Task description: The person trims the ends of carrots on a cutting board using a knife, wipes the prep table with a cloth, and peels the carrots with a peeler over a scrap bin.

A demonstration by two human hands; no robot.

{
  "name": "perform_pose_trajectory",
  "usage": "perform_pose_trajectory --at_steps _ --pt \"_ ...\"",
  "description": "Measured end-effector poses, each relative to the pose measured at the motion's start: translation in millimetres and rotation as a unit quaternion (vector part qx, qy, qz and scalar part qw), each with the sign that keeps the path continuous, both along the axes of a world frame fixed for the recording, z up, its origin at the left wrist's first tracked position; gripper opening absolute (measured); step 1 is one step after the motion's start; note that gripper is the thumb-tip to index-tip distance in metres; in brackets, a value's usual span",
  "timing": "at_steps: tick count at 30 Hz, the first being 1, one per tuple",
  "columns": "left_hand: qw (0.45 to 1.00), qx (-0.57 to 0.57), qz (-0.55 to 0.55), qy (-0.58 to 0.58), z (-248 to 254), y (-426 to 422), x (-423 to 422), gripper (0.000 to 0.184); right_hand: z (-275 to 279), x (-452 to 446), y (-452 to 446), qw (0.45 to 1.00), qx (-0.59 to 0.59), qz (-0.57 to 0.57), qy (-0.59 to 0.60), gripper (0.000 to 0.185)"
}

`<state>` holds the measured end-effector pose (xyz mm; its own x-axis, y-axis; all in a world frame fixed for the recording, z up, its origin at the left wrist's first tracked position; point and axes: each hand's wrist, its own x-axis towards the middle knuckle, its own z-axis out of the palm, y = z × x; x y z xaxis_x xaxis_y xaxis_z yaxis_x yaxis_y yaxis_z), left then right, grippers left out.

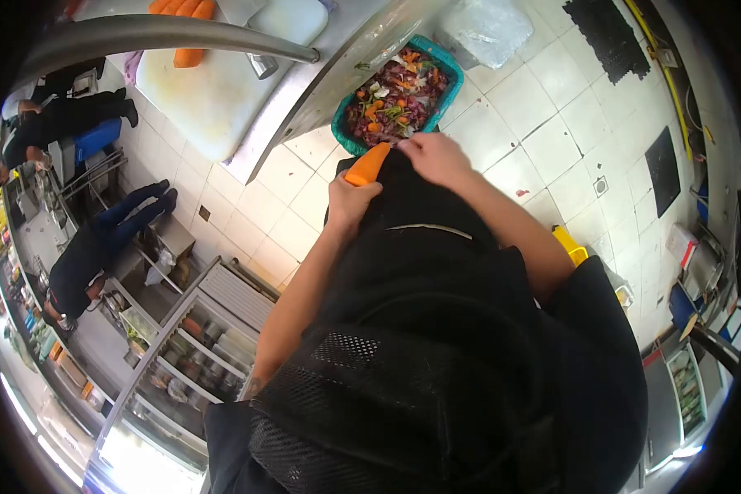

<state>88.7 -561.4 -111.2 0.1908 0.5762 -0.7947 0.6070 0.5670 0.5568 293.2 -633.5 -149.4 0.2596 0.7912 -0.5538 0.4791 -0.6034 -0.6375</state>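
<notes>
A carrot (pixel 369 165) jutted from a worker's left hand (pixel 352 200), its narrow end aimed at the right hand (pixel 438 158), in what looked like the midst of peeling or trimming. Around the worker spread a kitchen with a pale tiled floor (pixel 543 107), marked by dark grout and stray scraps. Two people in dark clothes, one nearer (pixel 78 263) and one farther (pixel 66 123), stood off to the left at a long, crowded work area. A metal desk (pixel 352 31) ran past the worker's front left, carrying a large white cutting board (pixel 191 107) with a second white board (pixel 292 20) beyond it. Two black mats, one upper (pixel 608 37) and one lower (pixel 663 173), lay on the tiles to the right. Just beside the desk, below its edge, sat a tub (pixel 455 81) lined in teal plastic and filled with purple, orange and green peelings (pixel 395 99); a clear plastic bag (pixel 492 31) rested near it. More carrots (pixel 188 58) lay at the far end of the large board. The left fingers gripped the carrot's thick end; the right fingers were curled near its tip, any tool there too small to make out. Another stroke would call for a steady left hold, with the tip kept over the tub.
</notes>
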Motion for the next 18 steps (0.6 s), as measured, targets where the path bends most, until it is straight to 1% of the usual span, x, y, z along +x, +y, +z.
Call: perform_pose_trajectory --at_steps 1,2,3,4,5,7,8,9,11,12,13,14,15,16,17,18 --pt "1.0 0.017 0.001 -0.005 -4.7 2.0 3.4 0.046 24.6 -6.4 7.2 0.998 0.034 -0.008 0.049 0.038" --pt "1.0 0.018 0.002 -0.008 -1.3 4.4 9.3 0.046 44.1 -12.1 8.3 0.996 0.056 0.018 0.069 0.038" --pt "0.999 -0.001 0.016 -0.032 6.2 6.1 13.5 0.046 56.3 -19.0 6.1 0.992 0.077 0.044 0.093 0.037" --pt "0.998 -0.018 0.031 -0.055 11.8 7.5 14.8 0.045 58.1 -21.5 3.2 0.99 0.07 0.078 0.095 0.036" --pt "0.998 -0.018 0.033 -0.053 13.1 9.3 12.4 0.045 45.4 -19.9 0.5 0.99 0.07 0.081 0.097 0.036" --pt "0.998 -0.055 0.008 -0.031 15.1 13.0 5.2 0.043 5.0 -7.0 -5.6 0.995 0.087 0.016 0.051 0.036" --pt "0.998 -0.054 0.005 -0.029 15.8 14.5 4.2 0.043 -5.4 6.2 -3.8 0.999 0.027 0.02 0.031 0.036" --pt "0.998 -0.053 0.011 -0.027 16.7 13.9 2.2 0.045 -22.8 19.0 -1.5 0.996 -0.055 0.066 -0.035 0.037" --pt "0.998 -0.05 0.013 -0.028 21.5 16.4 4.9 0.047 -51.2 21.3 -0.6 0.997 -0.055 -0.026 -0.048 0.043" --pt "0.999 0.022 -0.047 -0.006 26.8 18.1 11.3 0.052 -51.1 20.3 5.7 0.997 -0.05 -0.023 -0.052 0.043" --pt "0.99 0.091 -0.107 0.02 30.3 15.4 11.3 0.056 -44.9 8.4 11.0 0.989 -0.035 -0.113 0.089 0.046" --pt "0.99 0.092 -0.105 0.017 30.9 13.1 10.5 0.056 -38.3 -4.7 16.1 0.953 -0.018 -0.202 0.226 0.049" --pt "0.971 0.159 -0.176 0.006 26.4 13.2 11.4 0.058 6.8 -9.5 28.3 0.895 -0.091 -0.279 0.334 0.042" --pt "0.943 0.224 -0.246 -0.004 23.0 13.8 14.2 0.06 6.5 -14.7 36.5 0.857 -0.072 -0.306 0.408 0.036" --pt "0.943 0.224 -0.245 -0.006 26.8 13.3 17.2 0.06 2.2 -20.9 36.6 0.81 -0.057 -0.331 0.481 0.031" --pt "0.941 0.235 -0.244 -0.018 33.7 13.7 19.3 0.062 -0.3 -22.7 36.3 0.809 -0.058 -0.332 0.481 0.031"
